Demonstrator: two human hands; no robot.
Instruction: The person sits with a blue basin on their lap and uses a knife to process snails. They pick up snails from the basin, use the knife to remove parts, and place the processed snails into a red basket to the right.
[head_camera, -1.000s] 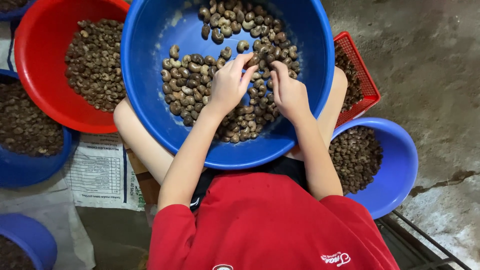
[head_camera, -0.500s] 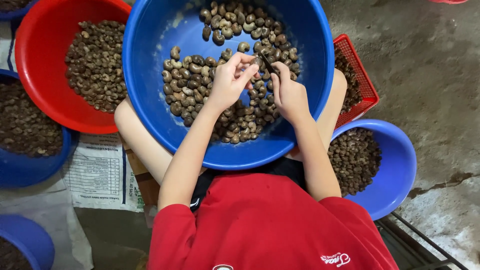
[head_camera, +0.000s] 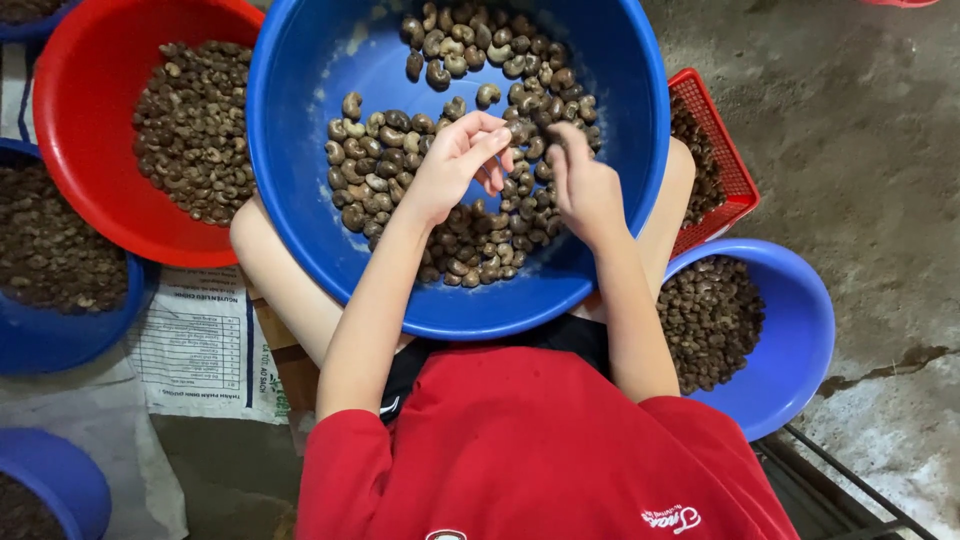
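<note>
Big blue basin (head_camera: 300, 200): sits on the person's lap, filling the centre and 12 o'clock of the view, with a bed of brown cashew nuts (head_camera: 470, 240) spread over its floor.
Left hand (head_camera: 455, 165): down in the basin over the nuts, fingers loosely curled and part open; whether a nut is pinched, cannot tell.
Right hand (head_camera: 580, 185): just at 3 o'clock of the left hand, fingers bent down into the pile at the nuts; blurred, so grip cannot be told.
Red basin (head_camera: 90, 190): at 10 o'clock, touching the big blue basin's rim, holding more nuts.
Red mesh basket (head_camera: 725, 165): at 3 o'clock, partly under the big basin.
Small blue bowl (head_camera: 800, 330): at 4 o'clock, nuts inside.
Printed sack (head_camera: 200, 345): at 8 o'clock on the floor.
</note>
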